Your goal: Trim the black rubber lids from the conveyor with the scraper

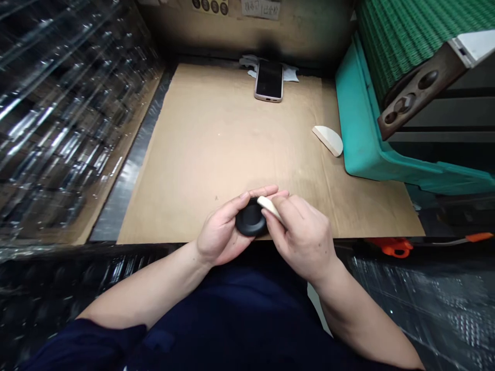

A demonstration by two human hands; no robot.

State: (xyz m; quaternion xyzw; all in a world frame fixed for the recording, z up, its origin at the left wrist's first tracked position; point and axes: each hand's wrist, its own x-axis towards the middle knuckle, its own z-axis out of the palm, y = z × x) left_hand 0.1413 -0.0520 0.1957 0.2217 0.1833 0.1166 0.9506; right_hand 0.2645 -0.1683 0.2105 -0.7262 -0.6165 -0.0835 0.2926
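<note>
My left hand is closed around a round black part, shaped like a shallow cup or ring, with its hollow face up. Between the thumb and fingers of my right hand is a thin off-white piece, perhaps a sponge or eraser. Its tip is at the upper right rim of the black part; whether it presses on the rim I cannot tell. Both hands are over the near edge of the cardboard sheet.
A half-round off-white piece lies beside a turquoise bin at the right. A phone rests at the back. A green conveyor belt overhangs the bin. Clear plastic trays are stacked at left. An orange-handled tool sits at the front right.
</note>
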